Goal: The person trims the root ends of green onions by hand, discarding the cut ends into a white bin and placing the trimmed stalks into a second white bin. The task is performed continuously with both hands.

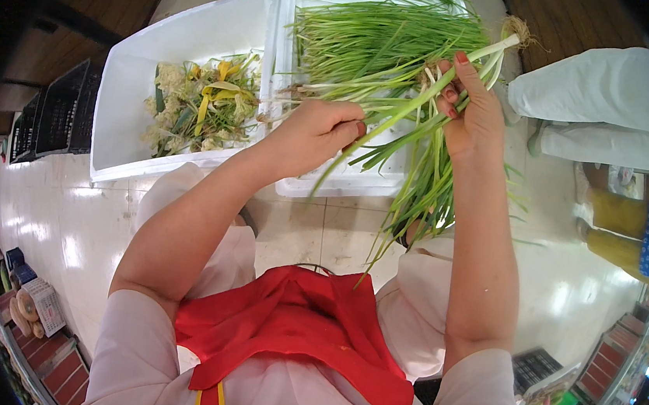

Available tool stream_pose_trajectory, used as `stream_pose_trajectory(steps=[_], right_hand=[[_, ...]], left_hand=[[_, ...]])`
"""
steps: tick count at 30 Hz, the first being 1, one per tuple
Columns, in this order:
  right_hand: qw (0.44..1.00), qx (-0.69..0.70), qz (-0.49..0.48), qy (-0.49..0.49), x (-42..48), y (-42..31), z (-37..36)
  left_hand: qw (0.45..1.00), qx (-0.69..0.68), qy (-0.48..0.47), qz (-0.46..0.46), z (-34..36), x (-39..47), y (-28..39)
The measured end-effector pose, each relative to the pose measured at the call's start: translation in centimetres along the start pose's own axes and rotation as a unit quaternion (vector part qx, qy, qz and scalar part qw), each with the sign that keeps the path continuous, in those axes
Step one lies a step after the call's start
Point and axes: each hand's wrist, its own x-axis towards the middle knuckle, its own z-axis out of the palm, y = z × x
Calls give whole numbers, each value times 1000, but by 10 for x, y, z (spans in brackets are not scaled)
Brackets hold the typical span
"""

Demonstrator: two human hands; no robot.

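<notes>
My right hand grips a bunch of spring onions. Their white stems and a tuft of roots point up and away, and the green leaves hang toward my lap. My left hand is closed, thumb against fingers, at one long spring onion leaf that slants down to the left. Under and beyond both hands stands a white foam box of spring onions. Thin green stalks lie in it side by side; several loose ones stretch beneath my left hand.
Left of that box, a second white foam box holds trimmings with yellowed leaves. Black plastic crates stand farther left. A person's pale trouser legs are close on the right. Shelving with produce lines the lower left.
</notes>
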Motion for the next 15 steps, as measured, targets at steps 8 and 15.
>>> stream_pose_trajectory(steps=[8,15], right_hand=[[998,49,-32,27,-10,7,10],[971,220,-89,8,41,-34,-79]], left_hand=[[967,-143,204,-49,-6,8,-13],[906,-197,357,-118,-75,-8,-10]])
